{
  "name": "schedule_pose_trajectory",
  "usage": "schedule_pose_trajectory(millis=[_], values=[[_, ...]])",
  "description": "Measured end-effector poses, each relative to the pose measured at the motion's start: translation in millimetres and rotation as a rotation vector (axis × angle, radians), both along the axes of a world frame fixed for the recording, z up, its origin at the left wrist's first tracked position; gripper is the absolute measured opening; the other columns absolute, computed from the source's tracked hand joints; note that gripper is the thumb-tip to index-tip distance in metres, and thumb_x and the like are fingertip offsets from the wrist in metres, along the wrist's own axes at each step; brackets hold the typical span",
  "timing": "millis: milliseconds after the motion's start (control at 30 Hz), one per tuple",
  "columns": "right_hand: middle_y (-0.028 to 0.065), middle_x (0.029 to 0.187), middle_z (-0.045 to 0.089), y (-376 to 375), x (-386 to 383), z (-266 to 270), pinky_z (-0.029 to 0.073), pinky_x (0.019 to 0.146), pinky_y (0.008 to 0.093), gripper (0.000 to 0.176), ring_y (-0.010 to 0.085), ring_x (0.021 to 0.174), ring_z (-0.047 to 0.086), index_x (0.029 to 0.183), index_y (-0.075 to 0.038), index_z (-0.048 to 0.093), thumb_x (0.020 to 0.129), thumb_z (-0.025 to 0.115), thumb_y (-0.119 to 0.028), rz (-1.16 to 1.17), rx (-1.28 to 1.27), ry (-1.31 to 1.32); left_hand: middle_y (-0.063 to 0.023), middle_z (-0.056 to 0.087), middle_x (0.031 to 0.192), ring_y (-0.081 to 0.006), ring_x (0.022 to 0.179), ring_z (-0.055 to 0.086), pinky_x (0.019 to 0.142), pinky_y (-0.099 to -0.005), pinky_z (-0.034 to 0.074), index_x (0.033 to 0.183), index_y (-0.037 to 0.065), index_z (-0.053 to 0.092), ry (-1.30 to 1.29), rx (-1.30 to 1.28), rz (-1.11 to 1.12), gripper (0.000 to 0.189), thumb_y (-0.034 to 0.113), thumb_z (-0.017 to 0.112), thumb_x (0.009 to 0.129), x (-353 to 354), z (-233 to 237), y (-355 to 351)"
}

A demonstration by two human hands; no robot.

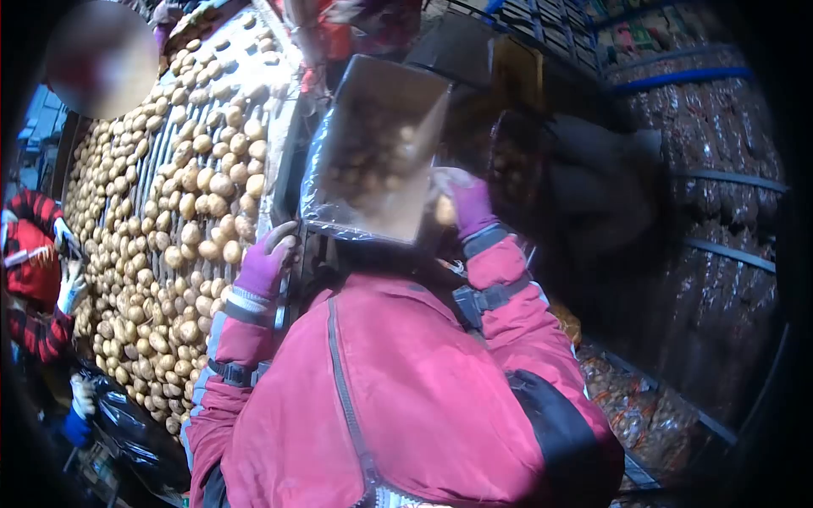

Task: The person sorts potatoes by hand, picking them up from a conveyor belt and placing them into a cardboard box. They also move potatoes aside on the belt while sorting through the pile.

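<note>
My right hand [464, 196], in a purple glove with pale fingers, holds a yellowish potato [445, 210] beside the right wall of a box. This box [423, 199] is lined with clear plastic and has blurred potatoes [373, 165] inside. It stands tilted in front of my chest. My left hand [269, 261], gloved the same way, rests at the near edge of the roller table, left of the box. Its fingers are stretched out and partly apart, with nothing visible in them. Many loose potatoes [203, 179] cover the roller table [279, 140] next to it.
A co-worker in a red checked sleeve [38, 339] and another gloved hand [82, 396] are on the left, near black plastic [135, 423]. Stacked bags [711, 144] stand on the right behind blue bars. More bagged goods [631, 398] lie at lower right.
</note>
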State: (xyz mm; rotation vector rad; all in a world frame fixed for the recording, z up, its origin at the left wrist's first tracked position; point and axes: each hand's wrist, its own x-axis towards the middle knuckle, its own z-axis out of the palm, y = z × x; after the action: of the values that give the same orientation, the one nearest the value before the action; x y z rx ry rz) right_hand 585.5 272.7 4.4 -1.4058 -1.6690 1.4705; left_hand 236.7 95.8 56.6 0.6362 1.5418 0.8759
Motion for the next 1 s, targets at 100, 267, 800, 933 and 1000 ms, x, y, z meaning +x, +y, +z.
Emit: schedule_pose_trajectory(millis=[100, 267, 800, 933, 1000], values=[[0.0138, 0.078, 0.071, 20.0, 77.5, -6.7, 0.057, 0.064, 0.0329, 0.032, 0.0213, 0.065, 0.068, 0.12, 0.002, 0.064, 0.1, 0.057, -0.022, -0.127, 0.182, -0.037, -0.0064, 0.067, 0.103, -0.0127, 0.086, 0.063, 0.077, -0.026, 0.052, 0.132, 0.001, 0.06, 0.084, 0.03, -0.021, 0.042, 0.025, 0.055, 0.099, -0.6, -13.1, -4.5], [0.0133, 0.085, 0.069, 61.1, 153.4, 45.1, 0.055, 0.069, 0.0323, 0.033, 0.021, 0.072, 0.067, 0.123, 0.003, 0.062, 0.101, 0.054, -0.021, -0.401, 0.138, -0.033, -0.0058, 0.067, 0.102, -0.0109, 0.09, 0.062, 0.082, -0.0264, 0.051, 0.13, -0.001, 0.06, 0.206, 0.073, -0.1, 0.041, 0.022, 0.057, 0.097, -5.5, -21.0, -14.9], [0.0063, 0.116, 0.068, -12.8, -205.3, 77.5, 0.05, 0.091, 0.0251, 0.031, 0.0129, 0.101, 0.063, 0.124, 0.001, 0.065, 0.099, 0.056, -0.015, 0.718, -0.231, 0.286, -0.0266, 0.061, 0.127, -0.0376, 0.115, 0.062, 0.098, -0.0424, 0.049, 0.144, 0.001, 0.044, 1.118, -0.64, 0.358, 0.078, 0.037, 0.072, 0.082, -130.3, -19.0, -293.1], [0.0074, 0.114, 0.066, -112.9, -300.8, 55.0, 0.051, 0.088, 0.0298, 0.035, 0.0164, 0.099, 0.063, 0.123, -0.003, 0.066, 0.094, 0.063, -0.023, 1.312, -0.64, 0.311, -0.0281, 0.061, 0.126, -0.0411, 0.113, 0.062, 0.097, -0.0446, 0.05, 0.149, 0.001, 0.038, 1.125, -0.591, 0.397, 0.088, 0.041, 0.073, 0.079, -132.6, -46.0, -266.2], [0.0105, 0.122, 0.064, -156.3, -333.7, 32.7, 0.052, 0.09, 0.0351, 0.032, 0.0249, 0.104, 0.063, 0.121, -0.008, 0.065, 0.091, 0.062, -0.02, 1.63, -0.239, 0.454, -0.0273, 0.063, 0.122, -0.0419, 0.109, 0.063, 0.095, -0.0449, 0.051, 0.15, 0.003, 0.036, 1.02, -0.459, 0.516, 0.088, 0.04, 0.073, 0.079, -137.2, -56.3, -233.3]])
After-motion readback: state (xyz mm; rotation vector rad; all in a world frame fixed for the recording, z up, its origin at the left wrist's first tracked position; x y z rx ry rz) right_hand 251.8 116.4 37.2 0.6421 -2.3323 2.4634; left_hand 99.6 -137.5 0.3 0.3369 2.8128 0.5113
